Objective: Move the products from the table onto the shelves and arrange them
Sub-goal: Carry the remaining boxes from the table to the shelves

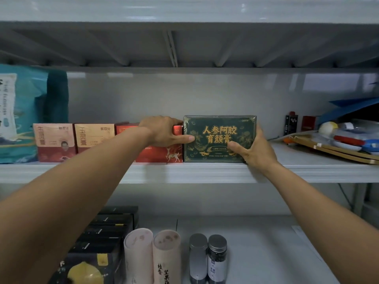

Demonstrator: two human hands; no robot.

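Both hands hold a green box (219, 138) that stands upright on the middle shelf (184, 173). The left hand (164, 132) grips its left edge, thumb on the front. The right hand (254, 148) grips its right side, with fingers (238, 147) pressed on the front. Just left of the left fingers, touching the green box, stands a red box (162, 154). Further left are two pink boxes (55, 142)

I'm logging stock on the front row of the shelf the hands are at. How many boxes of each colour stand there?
Pink-and-red boxes: 2
Red box: 1, partly hidden by the left hand
Dark green box: 1, held by both hands; right hand
Total: 4
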